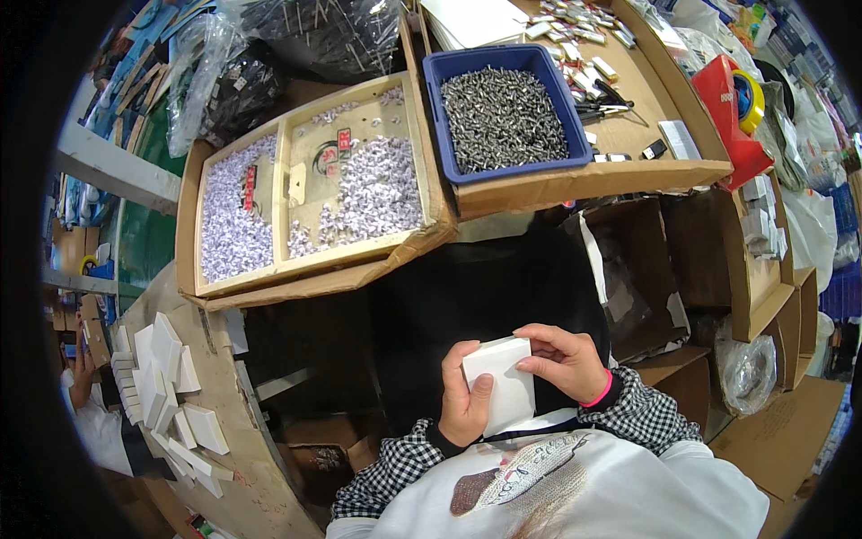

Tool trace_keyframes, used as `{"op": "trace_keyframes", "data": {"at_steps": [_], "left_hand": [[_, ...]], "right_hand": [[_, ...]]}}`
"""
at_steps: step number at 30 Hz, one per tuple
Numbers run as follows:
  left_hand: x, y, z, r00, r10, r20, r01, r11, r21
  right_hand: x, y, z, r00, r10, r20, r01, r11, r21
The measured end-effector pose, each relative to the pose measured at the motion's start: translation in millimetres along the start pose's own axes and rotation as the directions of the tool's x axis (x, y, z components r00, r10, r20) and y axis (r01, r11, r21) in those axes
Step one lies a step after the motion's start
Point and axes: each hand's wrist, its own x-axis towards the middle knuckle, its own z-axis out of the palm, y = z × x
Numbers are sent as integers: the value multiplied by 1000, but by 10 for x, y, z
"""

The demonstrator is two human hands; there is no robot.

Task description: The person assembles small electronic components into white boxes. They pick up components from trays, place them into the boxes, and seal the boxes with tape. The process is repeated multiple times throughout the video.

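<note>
A small flat white box (pixel 508 386) is held in front of my body, between both hands. My left hand (pixel 462 395) wraps round its left side, with the thumb lying on the front face. At the upper right corner, my right hand (pixel 573 361) pinches the box's edge between thumb and fingers. The box looks closed, and its far side is hidden from me. Checked sleeves cover both of my forearms, and a pink band circles the right wrist.
A divided wooden tray (pixel 281 193) with small whitish pieces lies ahead left. Beside it, a blue bin (pixel 516 172) holds small metal parts. White boxes (pixel 166 346) are piled at left. A red tape dispenser (pixel 725 112) stands far right, above open cardboard boxes (pixel 633 216).
</note>
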Motion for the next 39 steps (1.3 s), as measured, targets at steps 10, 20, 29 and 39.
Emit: {"op": "trace_keyframes", "data": {"at_steps": [10,20,29,39], "left_hand": [[-38,-56,30,996,58,-69,-57,998,24],[126,3,9,998,19,-58,-24,996,-88],[279,23,-40,999,37,4,-33,936,-349],[257,3,-21,998,17,60,7,927,-375]], "right_hand": [[-4,-45,-33,997,-65,29,67,992,-106],[103,-136,-21,999,-36,-7,36,995,-93],[133,-164,22,988,-149,-38,148,989,-32],[180,-138,-44,973,-222,-64,202,953,-224]]}}
